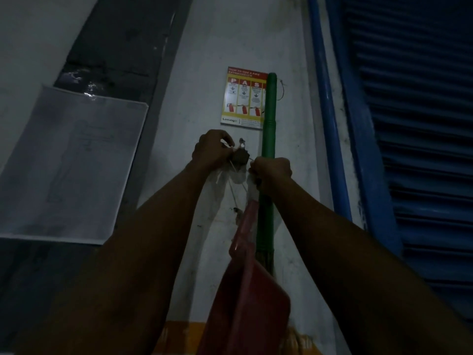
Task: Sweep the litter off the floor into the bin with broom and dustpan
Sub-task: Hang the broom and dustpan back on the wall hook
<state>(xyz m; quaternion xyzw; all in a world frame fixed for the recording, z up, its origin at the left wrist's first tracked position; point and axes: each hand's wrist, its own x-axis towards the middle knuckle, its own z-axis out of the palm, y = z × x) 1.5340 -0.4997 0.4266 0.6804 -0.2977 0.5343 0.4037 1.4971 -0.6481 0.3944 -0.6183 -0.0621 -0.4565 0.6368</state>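
A green-handled broom [269,108] stands upright against the white wall, its bristles partly hidden behind a red dustpan [245,298] that hangs in front of it. My right hand [271,172] grips the broom handle together with the top of the dustpan handle. My left hand [213,151] pinches a thin white string at a small dark block and metal hook [242,155] on the wall. The light is dim and the string's path is hard to follow.
A fire extinguisher poster [242,98] is stuck to the wall above the hook. A large paper sheet [69,165] hangs at the left. A blue pipe [330,119] and a blue louvred shutter [419,139] stand at the right. An orange strip [179,336] runs along the wall's base.
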